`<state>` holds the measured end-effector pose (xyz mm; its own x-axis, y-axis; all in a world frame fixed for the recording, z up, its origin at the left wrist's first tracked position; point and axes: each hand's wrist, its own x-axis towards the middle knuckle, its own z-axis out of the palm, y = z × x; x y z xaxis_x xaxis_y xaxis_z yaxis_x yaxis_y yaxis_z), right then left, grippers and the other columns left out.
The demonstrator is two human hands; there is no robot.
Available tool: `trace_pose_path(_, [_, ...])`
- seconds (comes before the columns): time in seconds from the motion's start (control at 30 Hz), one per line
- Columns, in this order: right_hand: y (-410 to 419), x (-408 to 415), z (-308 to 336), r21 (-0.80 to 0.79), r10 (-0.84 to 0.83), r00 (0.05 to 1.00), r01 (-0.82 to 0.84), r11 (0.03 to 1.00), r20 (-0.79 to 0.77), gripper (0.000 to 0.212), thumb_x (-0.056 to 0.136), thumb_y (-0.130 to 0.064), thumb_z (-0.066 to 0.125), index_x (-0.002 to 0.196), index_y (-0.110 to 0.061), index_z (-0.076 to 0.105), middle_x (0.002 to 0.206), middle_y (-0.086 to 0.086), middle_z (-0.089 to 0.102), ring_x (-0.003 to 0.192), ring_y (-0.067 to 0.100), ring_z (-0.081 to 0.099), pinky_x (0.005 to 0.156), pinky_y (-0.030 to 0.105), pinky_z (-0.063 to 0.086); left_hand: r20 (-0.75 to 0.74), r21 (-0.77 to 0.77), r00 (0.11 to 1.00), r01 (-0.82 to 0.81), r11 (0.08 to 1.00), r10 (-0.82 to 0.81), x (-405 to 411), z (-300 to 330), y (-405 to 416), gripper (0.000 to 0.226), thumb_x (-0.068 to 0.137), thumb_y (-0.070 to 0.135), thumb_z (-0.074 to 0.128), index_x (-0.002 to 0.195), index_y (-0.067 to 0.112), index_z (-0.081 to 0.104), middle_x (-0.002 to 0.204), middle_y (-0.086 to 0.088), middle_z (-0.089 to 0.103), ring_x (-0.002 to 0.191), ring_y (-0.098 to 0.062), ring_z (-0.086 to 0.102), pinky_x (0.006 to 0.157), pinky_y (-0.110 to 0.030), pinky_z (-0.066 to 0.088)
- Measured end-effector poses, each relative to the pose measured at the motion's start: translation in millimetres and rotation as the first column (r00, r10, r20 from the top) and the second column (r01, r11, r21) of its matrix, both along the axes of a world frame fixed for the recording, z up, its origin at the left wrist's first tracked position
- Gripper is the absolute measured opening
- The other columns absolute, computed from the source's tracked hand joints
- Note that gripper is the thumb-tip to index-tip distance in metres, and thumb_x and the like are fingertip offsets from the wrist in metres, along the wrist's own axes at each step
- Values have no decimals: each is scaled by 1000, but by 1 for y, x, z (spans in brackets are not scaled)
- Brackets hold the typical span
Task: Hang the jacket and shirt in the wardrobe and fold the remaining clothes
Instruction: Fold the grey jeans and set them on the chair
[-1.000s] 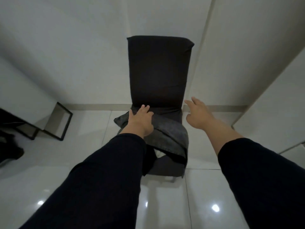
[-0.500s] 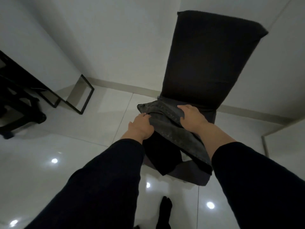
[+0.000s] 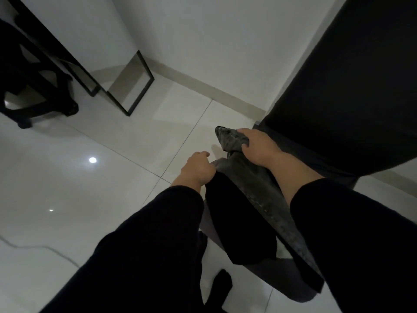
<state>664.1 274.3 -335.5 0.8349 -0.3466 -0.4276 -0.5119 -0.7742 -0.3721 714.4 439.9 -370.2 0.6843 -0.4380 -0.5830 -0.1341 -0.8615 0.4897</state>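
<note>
Head view: I see my right hand [image 3: 259, 146] gripping the grey garment's [image 3: 255, 179] upper edge while my left hand [image 3: 198, 169] pinches its near edge, over the dark chair [image 3: 352, 91]. Open tiled floor [image 3: 94, 177] spreads to the left, up to a black frame [image 3: 140, 86].

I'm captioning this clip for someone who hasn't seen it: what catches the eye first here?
Two hands at the centre: the right hand and left hand both grip grey jeans bunched on a dark chair at right. A black garment hangs beneath the jeans, over pale glossy floor tiles.
</note>
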Motion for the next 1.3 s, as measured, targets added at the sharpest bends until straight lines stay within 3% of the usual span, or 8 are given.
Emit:
trace_pose_path(0.37, [-29,88,-140,-255,122,986,-147,956,-109,54,93,-27,48,145,-23,36,140,10,45,130,33,39,108,47,31,-115,79,991,-55,995,64,34,-149,-39,43,102,19,29,136,-4,43,139,-22,46,129,-36,42,105,-38,35])
trace_pose_path(0.47, [-36,101,-169,-328,132,974,-187,926,-183,57,91,-33,52,145,-21,35,141,11,43,131,35,38,108,48,30,-202,111,976,-58,992,80,40,-187,-46,47,103,27,23,127,-4,49,131,-24,52,121,-36,49,91,-34,38])
trace_pose_path(0.63, [-39,112,-192,-493,90,954,-226,840,-285,60,86,-40,58,139,-18,38,137,14,43,128,36,38,105,45,29,-378,131,885,-239,962,272,45,-204,-57,62,101,45,22,123,-1,56,130,-20,56,120,-33,51,95,-31,37])
trace_pose_path(0.73, [-41,115,-194,-519,35,963,-173,837,-266,49,88,-34,57,130,-14,43,132,14,50,125,35,40,102,42,29,-440,110,803,-397,911,402,48,-206,-64,65,95,52,39,129,-2,49,125,-18,60,111,-32,58,89,-30,44])
trace_pose_path(0.83, [-42,116,-195,-478,21,957,-164,863,-290,31,92,-21,48,122,-11,50,126,13,56,120,33,48,103,40,28,-474,85,666,-616,783,576,52,-201,-70,83,89,40,60,145,-4,16,138,-19,46,119,-32,54,96,-34,46])
trace_pose_path(0.97, [-36,122,-181,-364,-27,974,-58,930,-223,7,89,-18,49,94,-16,53,115,10,60,111,31,55,103,40,28,-489,1,492,-826,564,721,63,-184,-73,24,94,15,49,112,11,33,130,-19,48,100,-24,48,81,-26,38])
trace_pose_path(1.1, [-38,129,-152,-103,-133,989,127,987,-62,21,84,-22,58,101,-11,64,111,10,64,103,30,59,80,29,41,-495,-79,519,-825,559,697,74,-154,-64,42,91,7,53,131,-4,48,126,-16,56,110,-30,57,92,-30,46])
trace_pose_path(1.3, [-33,122,-62,307,-405,888,331,892,218,26,76,-45,73,92,-24,72,92,1,71,89,20,66,78,29,52,-400,-280,575,-818,502,714,77,-69,-55,21,76,5,57,96,5,66,96,-17,66,93,-28,63,73,-28,46])
